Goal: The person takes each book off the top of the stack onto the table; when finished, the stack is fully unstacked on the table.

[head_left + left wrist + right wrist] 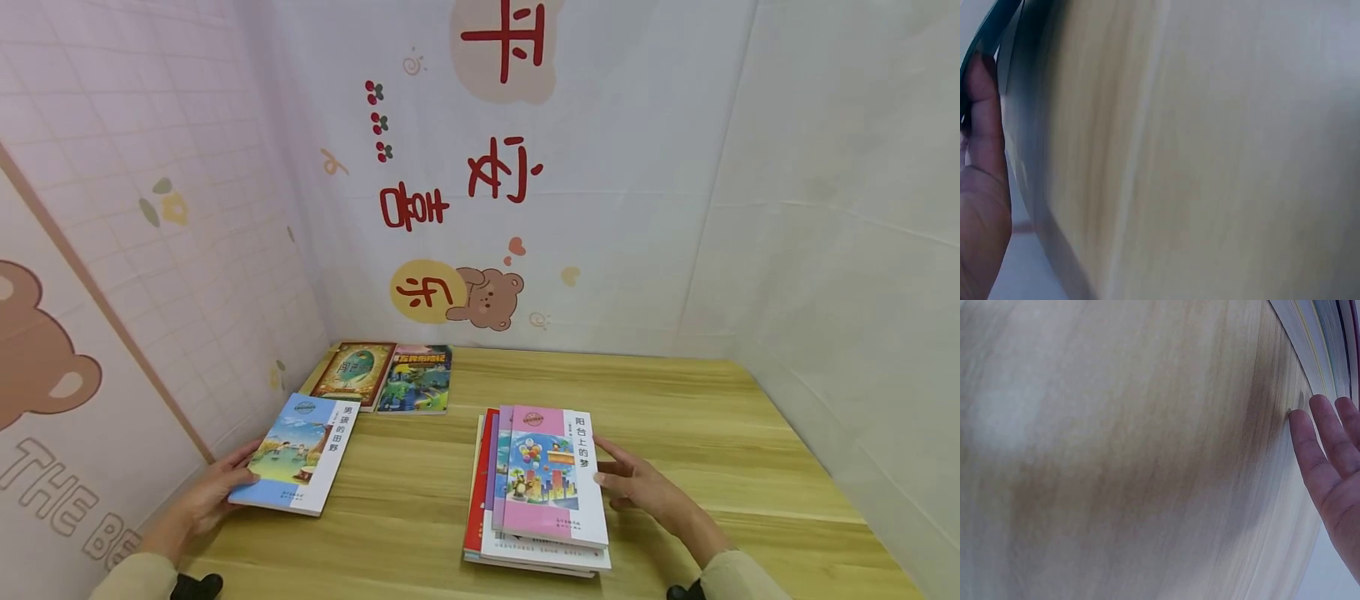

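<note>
At the left of the head view my left hand point(213, 492) grips the left edge of a blue-covered book point(288, 458), thumb on its cover. In the left wrist view the left hand point(984, 156) is at the frame's edge, against a dark book edge. Nearer the middle lies a stack of books, topped by a pink-covered book point(543, 475). My right hand point(637, 483) rests by the right side of that stack, its thumb close to the pink book's edge. The right wrist view shows fairly straight fingers of the right hand point(1335, 450) beside the stack's page edges point(1310, 344).
Behind the blue book, a brown-gold book point(352, 372) and a green illustrated book point(415, 381) lie side by side on the wooden table point(637, 383). Printed cloth walls point(637, 208) stand at the back and sides. Under the pink book, the stacked books sit slightly fanned leftward.
</note>
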